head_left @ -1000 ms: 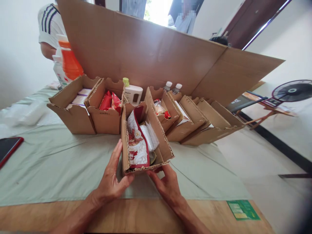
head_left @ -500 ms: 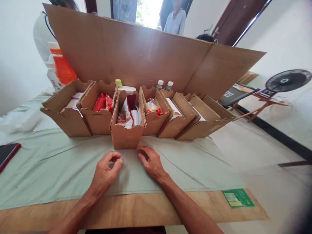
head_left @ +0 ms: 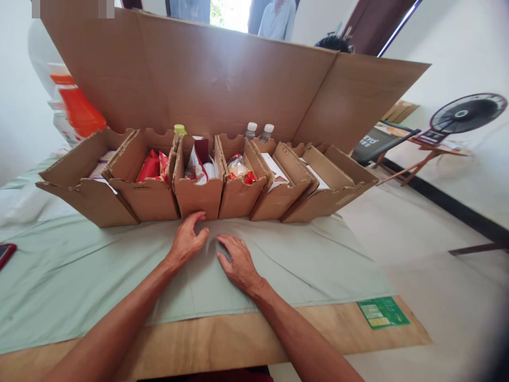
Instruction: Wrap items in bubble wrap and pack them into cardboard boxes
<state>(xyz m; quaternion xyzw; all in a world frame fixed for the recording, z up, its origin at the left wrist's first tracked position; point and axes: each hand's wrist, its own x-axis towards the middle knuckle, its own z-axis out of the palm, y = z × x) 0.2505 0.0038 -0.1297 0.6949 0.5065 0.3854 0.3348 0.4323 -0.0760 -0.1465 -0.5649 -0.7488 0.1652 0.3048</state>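
My left hand (head_left: 187, 240) is at the lower front of the middle cardboard box (head_left: 198, 200), its fingertips close to or against the front face. Its thumb and fingers are apart with nothing between them. My right hand (head_left: 237, 260) rests low over the green cloth (head_left: 286, 265), fingers curved but spread, holding nothing. The middle box stands level in a row of cardboard boxes. A patterned packet (head_left: 194, 164) and a white roll-like item (head_left: 209, 171) show inside it. Red packets (head_left: 150, 167) sit in the box to its left. A clear-wrapped item (head_left: 238, 167) lies in the one to its right.
A tall cardboard panel (head_left: 238, 79) stands behind the boxes, with two white-capped bottles (head_left: 251, 129) before it. An orange bottle (head_left: 81, 109) is at the left. A phone (head_left: 6, 253) lies at the left edge. A fan (head_left: 461, 114) and a person (head_left: 277, 21) are beyond.
The middle box has gone back from its forward position into line with the row. My left hand has moved forward to its front. My right hand is apart from it. The view has shifted slightly.
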